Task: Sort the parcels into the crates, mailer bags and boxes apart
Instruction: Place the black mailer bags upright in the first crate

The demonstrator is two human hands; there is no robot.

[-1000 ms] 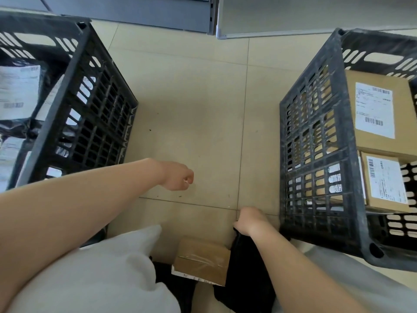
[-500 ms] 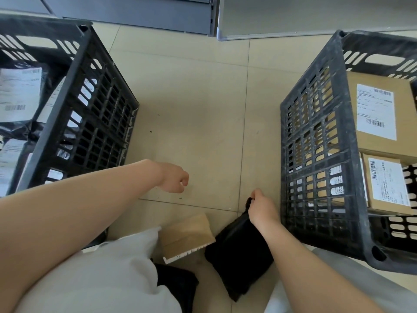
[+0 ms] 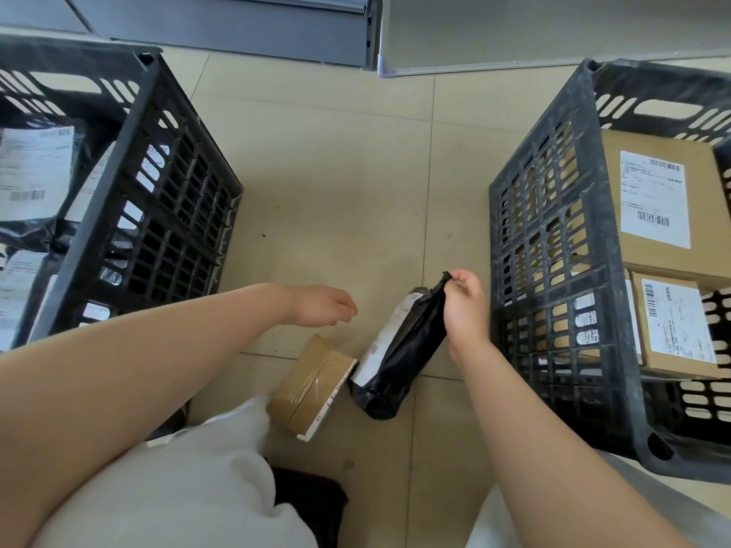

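My right hand [image 3: 464,306] pinches the top corner of a black mailer bag [image 3: 399,357] with a white label, and the bag hangs tilted above the floor between the crates. A small taped cardboard box [image 3: 312,383] lies just left of it. Above that box hovers my left hand [image 3: 322,306], fingers loosely extended, holding nothing. The black crate on the left [image 3: 158,199] holds black mailer bags [image 3: 35,183] with labels. The black crate on the right [image 3: 553,247] holds two cardboard boxes [image 3: 656,199], [image 3: 676,326].
Beige tiled floor [image 3: 336,172] lies between the two crates. A grey cabinet base [image 3: 237,29] and a panel edge run along the far side. My knees in light clothing [image 3: 178,488] fill the bottom, with another dark parcel [image 3: 312,504] between them.
My right hand has lifted the black mailer bag up and forward by its corner. The small box has shifted and turned. My left hand has opened from a loose fist.
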